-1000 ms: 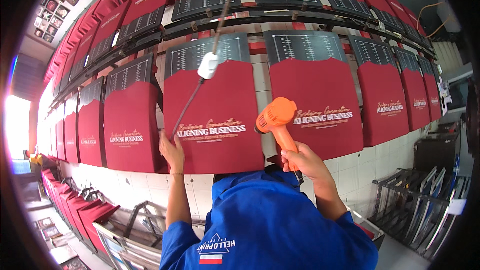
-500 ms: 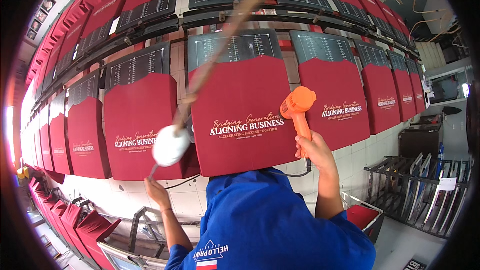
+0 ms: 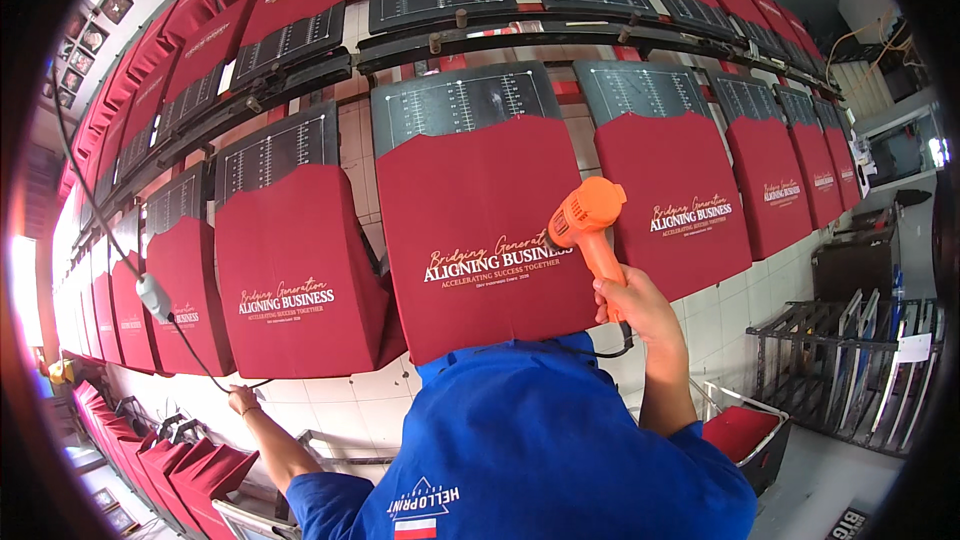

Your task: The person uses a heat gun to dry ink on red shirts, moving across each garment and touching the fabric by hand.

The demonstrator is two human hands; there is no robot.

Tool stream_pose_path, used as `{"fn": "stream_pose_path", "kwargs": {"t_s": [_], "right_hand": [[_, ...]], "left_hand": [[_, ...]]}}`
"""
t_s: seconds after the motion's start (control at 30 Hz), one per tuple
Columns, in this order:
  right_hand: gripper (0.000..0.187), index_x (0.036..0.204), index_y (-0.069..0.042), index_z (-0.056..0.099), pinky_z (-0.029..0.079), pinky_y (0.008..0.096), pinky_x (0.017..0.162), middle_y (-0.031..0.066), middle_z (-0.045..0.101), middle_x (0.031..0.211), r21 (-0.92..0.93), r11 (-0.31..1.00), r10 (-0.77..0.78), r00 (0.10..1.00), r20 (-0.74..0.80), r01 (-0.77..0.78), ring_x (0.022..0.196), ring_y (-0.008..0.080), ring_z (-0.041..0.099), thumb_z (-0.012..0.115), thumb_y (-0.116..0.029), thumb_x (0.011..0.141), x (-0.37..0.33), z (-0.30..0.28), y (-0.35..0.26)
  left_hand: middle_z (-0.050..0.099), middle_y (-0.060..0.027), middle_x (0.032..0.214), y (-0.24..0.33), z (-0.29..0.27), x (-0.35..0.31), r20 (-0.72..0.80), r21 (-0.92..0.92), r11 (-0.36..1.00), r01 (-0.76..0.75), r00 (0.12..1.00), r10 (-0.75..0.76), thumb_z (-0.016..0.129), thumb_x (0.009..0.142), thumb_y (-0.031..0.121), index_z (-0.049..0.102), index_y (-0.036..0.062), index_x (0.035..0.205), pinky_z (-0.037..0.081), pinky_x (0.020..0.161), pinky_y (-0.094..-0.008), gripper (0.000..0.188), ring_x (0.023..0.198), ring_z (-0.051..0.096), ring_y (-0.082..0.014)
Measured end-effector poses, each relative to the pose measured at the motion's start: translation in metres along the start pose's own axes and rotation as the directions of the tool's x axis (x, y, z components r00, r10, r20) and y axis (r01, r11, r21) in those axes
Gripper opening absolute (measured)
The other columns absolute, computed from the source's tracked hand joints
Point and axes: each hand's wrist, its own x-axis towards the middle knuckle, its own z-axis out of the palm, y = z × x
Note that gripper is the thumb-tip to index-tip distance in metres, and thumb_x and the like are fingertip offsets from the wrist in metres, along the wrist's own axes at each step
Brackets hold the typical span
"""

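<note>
My right hand (image 3: 640, 308) is closed round the handle of an orange blow dryer (image 3: 590, 215). The dryer is above the right side of a maroon shirt (image 3: 480, 175), covering part of its white and gold print. That shirt is stretched over a dark board (image 3: 465, 100) with white ruled marks. Away to the lower left, my left hand (image 3: 243, 400) grips a thin dark power cord (image 3: 195, 355). The cord rises to a pale connector (image 3: 153, 297) and on up past the shirts at the left. A cord also leaves the bottom of the dryer handle.
More maroon printed shirts (image 3: 670, 190) on boards stand in a row to both sides, with a second row beyond a black rail (image 3: 500, 35). Metal racks (image 3: 850, 360) are at right, near a bin (image 3: 745, 430) with red inside. Folded maroon cloth (image 3: 190, 470) hangs lower left.
My left hand has moved left and down, pulling the cord and its pale connector away from the middle shirt toward the left. The dryer has shifted very little.
</note>
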Motion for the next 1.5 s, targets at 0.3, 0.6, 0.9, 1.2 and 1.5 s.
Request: {"fn": "stream_pose_path", "kwargs": {"t_s": [0.3, 0.6, 0.9, 1.2, 1.5], "right_hand": [[0.022, 0.097, -0.001, 0.056, 0.049, 0.0256, 0.053, 0.0043, 0.058, 0.077, -0.033, 0.999, -0.006, 1.0, 0.022, 0.006, 0.059, 0.0122, 0.061, 0.062, -0.021, 0.091, 0.007, 0.005, -0.008], [0.022, 0.099, -0.001, 0.055, 0.05, 0.0262, 0.054, 0.0035, 0.057, 0.075, -0.024, 0.999, 0.022, 0.998, 0.063, -0.02, 0.059, 0.0123, 0.061, 0.062, -0.02, 0.091, 0.009, 0.016, -0.005], [0.024, 0.101, 0.0, 0.057, 0.051, 0.0264, 0.057, 0.003, 0.058, 0.078, -0.08, 0.995, -0.058, 0.997, 0.045, 0.061, 0.06, 0.0117, 0.061, 0.061, -0.021, 0.091, 0.007, 0.04, -0.002], [0.023, 0.1, -0.002, 0.055, 0.05, 0.0252, 0.055, 0.0022, 0.058, 0.077, -0.036, 0.999, -0.018, 0.996, 0.083, 0.021, 0.06, 0.011, 0.061, 0.062, -0.022, 0.092, 0.011, 0.058, -0.001], [0.02, 0.1, -0.002, 0.056, 0.05, 0.0259, 0.056, 0.0024, 0.058, 0.077, -0.087, 0.996, 0.044, 0.994, 0.102, -0.035, 0.06, 0.0117, 0.061, 0.06, -0.021, 0.093, 0.012, 0.08, -0.005]], "left_hand": [[0.063, -0.0241, 0.12, 0.011, 0.034, -0.034, -0.084, -0.095, 0.986, -0.135, 0.988, 0.127, 0.04, 0.098, 0.054, 0.058, -0.0126, 0.121, 0.046, 0.095, -0.0412, 0.073, 0.11, 0.06, -0.0343], [0.062, -0.0305, 0.115, 0.015, 0.03, -0.032, -0.056, -0.005, 0.987, -0.158, 0.986, 0.157, 0.041, 0.097, 0.056, 0.055, -0.0181, 0.118, 0.045, 0.092, -0.043, 0.078, 0.104, 0.06, -0.0366], [0.059, -0.0305, 0.122, 0.023, 0.028, -0.024, -0.026, 0.205, 0.95, -0.236, 0.969, 0.247, 0.038, 0.097, 0.057, 0.054, -0.012, 0.123, 0.043, 0.099, -0.0458, 0.075, 0.115, 0.056, -0.043], [0.059, -0.034, 0.118, 0.016, 0.034, -0.002, 0.014, 0.339, 0.871, -0.355, 0.928, 0.373, 0.037, 0.099, 0.051, 0.055, -0.0092, 0.118, 0.042, 0.097, -0.0481, 0.065, 0.114, 0.055, -0.0461], [0.062, -0.0222, 0.111, 0.07, 0.033, -0.088, -0.025, 0.543, 0.666, -0.512, 0.782, 0.622, 0.049, 0.097, 0.034, 0.06, -0.002, 0.108, 0.047, 0.09, -0.0467, 0.039, 0.108, 0.058, -0.0393]]}}
